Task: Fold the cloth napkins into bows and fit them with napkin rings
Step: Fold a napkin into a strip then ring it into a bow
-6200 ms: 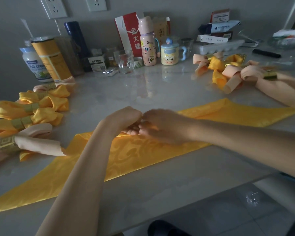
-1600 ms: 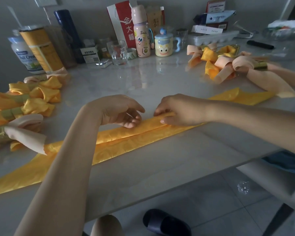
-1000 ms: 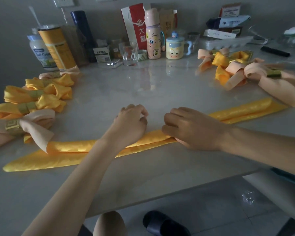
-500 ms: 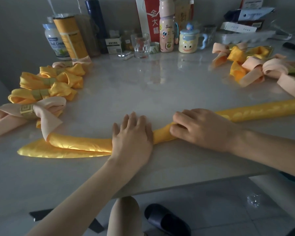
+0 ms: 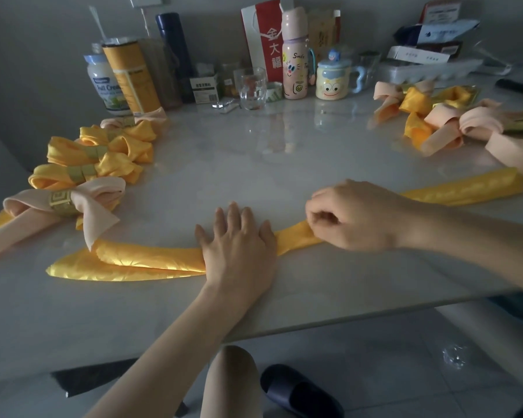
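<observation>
A yellow napkin, folded into a long narrow band, lies across the near part of the white table. My left hand presses flat on the band's middle with straight fingers. My right hand is just right of it, its fingers curled and pinching the band. Finished bows lie in two groups: yellow and peach bows with gold rings at the left, one peach bow nearest, and a pile of bows at the far right.
Along the back wall stand a milk bottle, a yellow canister, a dark flask, a glass, a pink bottle, a face mug and boxes. A slipper lies on the floor below.
The wide yellow napkin has been folded into a narrow band. My left hand went from curled to flat on it, and my right hand still pinches the band beside it.
</observation>
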